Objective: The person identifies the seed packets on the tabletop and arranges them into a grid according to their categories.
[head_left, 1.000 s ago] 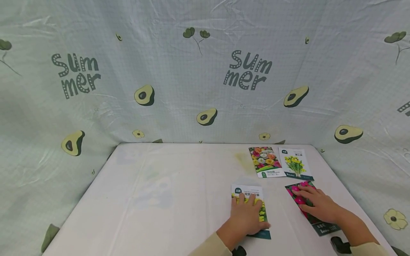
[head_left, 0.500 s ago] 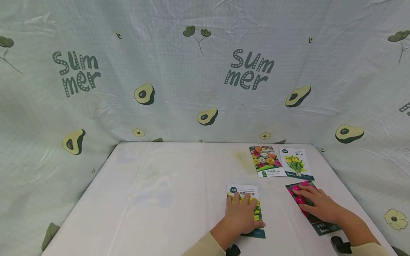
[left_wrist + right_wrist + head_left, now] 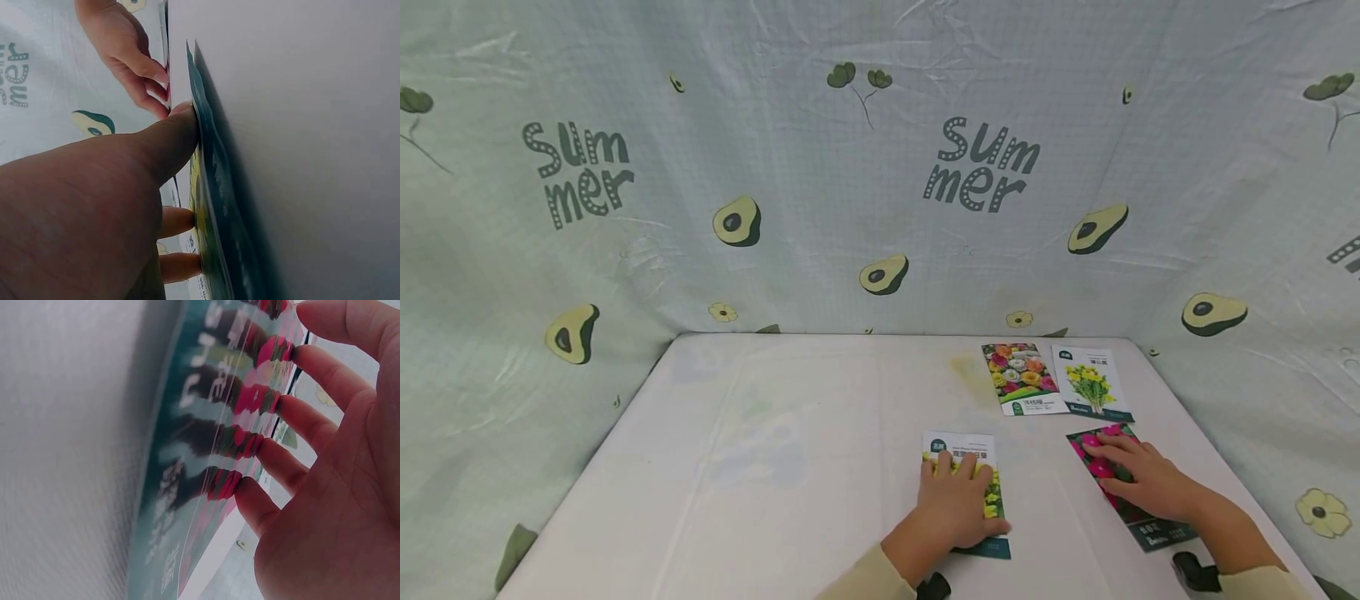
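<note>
My left hand (image 3: 951, 504) lies over a seed packet (image 3: 961, 442) with yellow flowers, a white top and a teal bottom band, near the front middle of the table. In the left wrist view, its thumb and fingertips press on the packet's face, and the near edge curls up slightly. My right hand (image 3: 1153, 483) rests its spread fingertips on a dark seed packet (image 3: 1161, 533) with pink flowers, tilted at the front right. The right wrist view shows those fingertips touching the glossy pink-flowered front, with the palm raised off it. Each hand hides part of its packet.
Two more seed packets lie side by side at the back right: one with multicoloured blooms (image 3: 1022, 375), one white with yellow flowers (image 3: 1090, 387). The white table (image 3: 760, 500) ends against a printed curtain (image 3: 820, 183) at the back and sides.
My left hand has slid the yellow-flowered packet a short way left along the table. The right hand and the pink-flowered packet have stayed in place.
</note>
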### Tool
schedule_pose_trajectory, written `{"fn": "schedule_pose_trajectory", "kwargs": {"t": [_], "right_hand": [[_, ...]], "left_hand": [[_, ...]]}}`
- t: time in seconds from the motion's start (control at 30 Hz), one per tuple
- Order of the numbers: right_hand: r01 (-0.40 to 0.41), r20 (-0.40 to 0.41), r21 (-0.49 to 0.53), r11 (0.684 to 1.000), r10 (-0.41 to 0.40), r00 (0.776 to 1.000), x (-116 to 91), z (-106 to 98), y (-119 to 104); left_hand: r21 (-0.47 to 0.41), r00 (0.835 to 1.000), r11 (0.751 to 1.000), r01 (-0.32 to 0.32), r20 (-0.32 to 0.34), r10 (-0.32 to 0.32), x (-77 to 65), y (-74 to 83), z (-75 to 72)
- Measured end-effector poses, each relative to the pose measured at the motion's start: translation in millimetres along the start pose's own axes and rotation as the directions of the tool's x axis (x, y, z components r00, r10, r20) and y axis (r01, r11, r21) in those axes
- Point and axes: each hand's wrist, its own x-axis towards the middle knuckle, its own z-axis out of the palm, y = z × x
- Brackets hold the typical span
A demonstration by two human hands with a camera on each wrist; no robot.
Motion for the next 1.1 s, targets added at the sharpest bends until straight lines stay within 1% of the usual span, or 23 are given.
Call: {"fn": "schedule_pose_trajectory", "kwargs": {"t": [0.17, 0.47, 0.67, 0.9, 1.0, 1.1], "right_hand": [[-0.008, 0.002, 0.001, 1.000, 0.008, 1.000, 1, 3, 4], [-0.002, -0.013, 0.002, 1.000, 0.002, 1.000, 2, 5, 6], [0.003, -0.019, -0.013, 1.000, -0.003, 1.000, 4, 7, 7], [-0.002, -0.014, -0.005, 1.000, 0.002, 1.000, 6, 12, 11], [-0.002, -0.011, -0.001, 1.000, 0.002, 1.000, 7, 13, 12], [-0.007, -0.013, -0.002, 1.000, 0.007, 1.000, 7, 13, 13]], "left_hand": [[0.002, 1.000, 1.000, 0.002, -0.003, -0.002, -1.0, -3.6, 1.2], [0.013, 0.999, 1.000, 0.003, -0.038, -0.002, -4.3, -8.7, 2.9], [0.022, 0.998, 1.000, -0.013, -0.068, 0.014, -5.8, -16.5, 8.8], [0.017, 0.995, 1.000, -0.021, -0.093, 0.023, -8.4, -26.8, 13.2], [0.007, 0.995, 1.000, -0.028, -0.094, 0.029, -9.5, -30.5, 14.4], [0.004, 0.996, 1.000, -0.030, -0.086, 0.030, -11.5, -33.0, 12.3]]}}
